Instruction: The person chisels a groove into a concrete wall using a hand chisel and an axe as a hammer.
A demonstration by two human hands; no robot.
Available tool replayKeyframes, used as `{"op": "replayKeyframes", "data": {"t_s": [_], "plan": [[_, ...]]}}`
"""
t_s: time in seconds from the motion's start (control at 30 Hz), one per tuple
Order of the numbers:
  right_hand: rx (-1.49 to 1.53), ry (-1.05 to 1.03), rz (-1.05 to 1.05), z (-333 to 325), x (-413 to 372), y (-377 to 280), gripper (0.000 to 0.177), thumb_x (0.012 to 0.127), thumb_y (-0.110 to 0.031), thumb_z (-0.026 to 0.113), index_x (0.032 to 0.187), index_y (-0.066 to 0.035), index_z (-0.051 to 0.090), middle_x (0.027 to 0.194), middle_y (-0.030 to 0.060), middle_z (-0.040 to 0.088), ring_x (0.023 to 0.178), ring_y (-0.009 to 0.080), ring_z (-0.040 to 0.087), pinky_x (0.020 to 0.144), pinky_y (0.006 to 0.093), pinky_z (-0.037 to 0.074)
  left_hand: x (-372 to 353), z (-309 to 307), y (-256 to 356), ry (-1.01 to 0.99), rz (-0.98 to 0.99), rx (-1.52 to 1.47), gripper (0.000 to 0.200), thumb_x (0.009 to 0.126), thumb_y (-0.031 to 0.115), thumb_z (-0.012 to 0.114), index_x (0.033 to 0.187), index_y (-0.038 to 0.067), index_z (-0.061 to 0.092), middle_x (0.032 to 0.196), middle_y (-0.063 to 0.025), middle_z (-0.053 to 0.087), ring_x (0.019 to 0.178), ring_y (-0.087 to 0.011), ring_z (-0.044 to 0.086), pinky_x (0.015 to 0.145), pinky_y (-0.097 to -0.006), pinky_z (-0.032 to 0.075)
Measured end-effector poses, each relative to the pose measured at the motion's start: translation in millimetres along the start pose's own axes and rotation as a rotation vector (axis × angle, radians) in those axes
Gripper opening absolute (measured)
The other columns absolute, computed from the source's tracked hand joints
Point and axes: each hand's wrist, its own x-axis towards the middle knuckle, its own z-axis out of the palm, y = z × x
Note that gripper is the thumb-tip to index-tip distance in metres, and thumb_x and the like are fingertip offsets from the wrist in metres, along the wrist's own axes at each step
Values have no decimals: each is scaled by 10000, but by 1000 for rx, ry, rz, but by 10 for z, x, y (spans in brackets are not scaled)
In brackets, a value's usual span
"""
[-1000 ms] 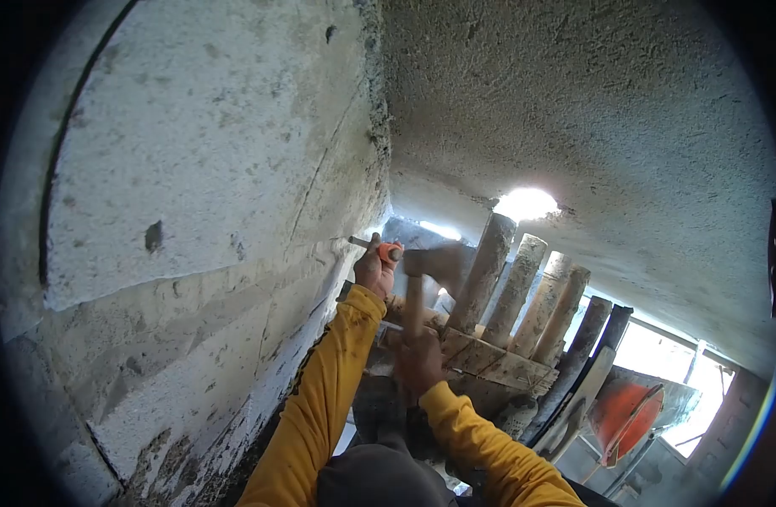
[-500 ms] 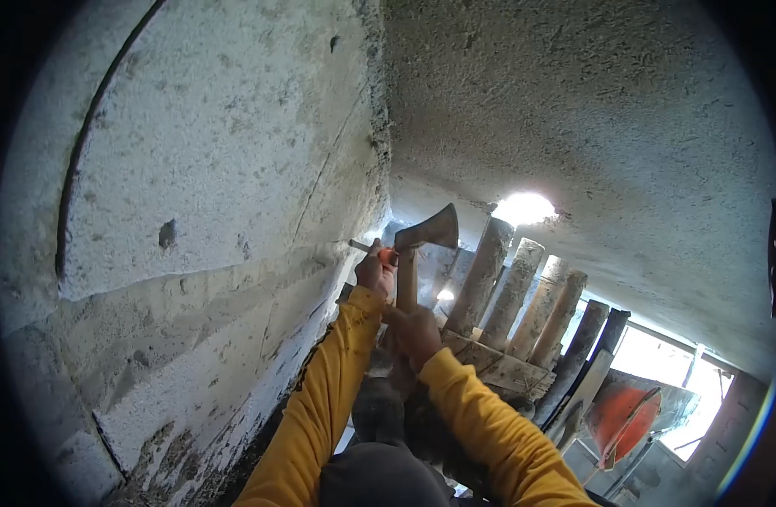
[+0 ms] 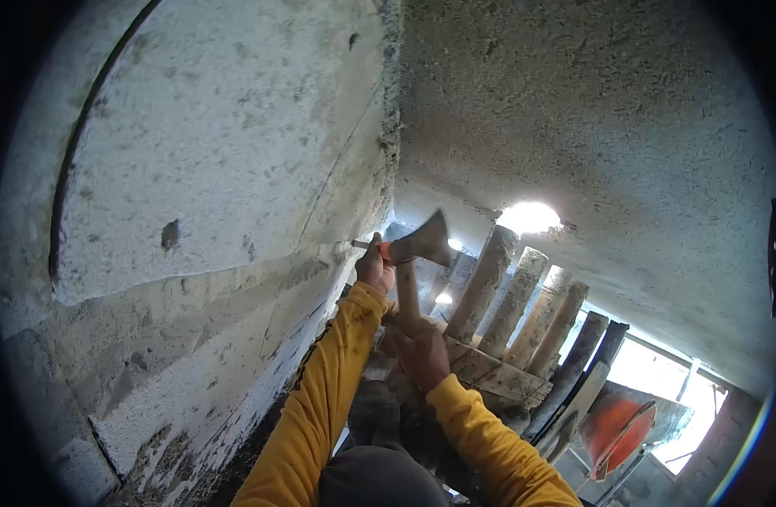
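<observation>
My left hand (image 3: 374, 269) is wrapped round a chisel (image 3: 360, 244) with an orange grip, its metal end against or very near the pale wall (image 3: 227, 152). My right hand (image 3: 423, 351) holds a hatchet (image 3: 422, 241) by its wooden handle, below and right of the left hand. The hatchet's blunt back faces the orange grip and is touching it or very close; its flared blade points up and right. The chisel's far end is partly hidden by the hatchet head. Both arms wear yellow sleeves.
Rough concrete ceiling (image 3: 591, 118) slopes overhead. Several upright boards (image 3: 515, 300) joined by a crosspiece stand to the right. Beyond them are an orange container (image 3: 618, 435) and a bright window opening (image 3: 654, 372). A groove (image 3: 88, 118) cuts the wall at far left.
The hatchet head has tilted, its back now at the chisel's orange grip. My right hand has moved slightly right and down. The left hand still grips the chisel at the wall.
</observation>
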Motion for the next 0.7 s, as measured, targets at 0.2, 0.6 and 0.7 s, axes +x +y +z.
{"op": "replayKeyframes", "data": {"t_s": [0.2, 0.6, 0.7], "plan": [[184, 209, -210, 94, -174, 212, 278, 887, -232, 646, 903, 41, 597, 633, 140, 594, 580, 242, 627, 548, 370, 471, -105, 62, -30, 46, -14, 24, 174, 987, 230, 562, 975, 57, 575, 888, -94, 644, 812, -212, 658, 735, -315, 578], [178, 114, -47, 69, -252, -109, 318, 842, -245, 691, 918, 58, 629, 759, 253, 639, 747, 428, 648, 649, 433, 503, -309, 283, 71, 31, 16, 24, 198, 999, 221, 549, 946, 29, 547, 825, -54, 600, 754, -168, 602, 671, -242, 499], [-214, -44, -216, 146, 101, 384, 295, 851, -230, 690, 883, 57, 626, 708, 214, 633, 708, 393, 654, 636, 409, 498, -37, -111, 158, -151, -114, 317, 265, 1002, 289, 537, 981, 25, 560, 853, -70, 609, 798, -199, 633, 720, -294, 536]]}}
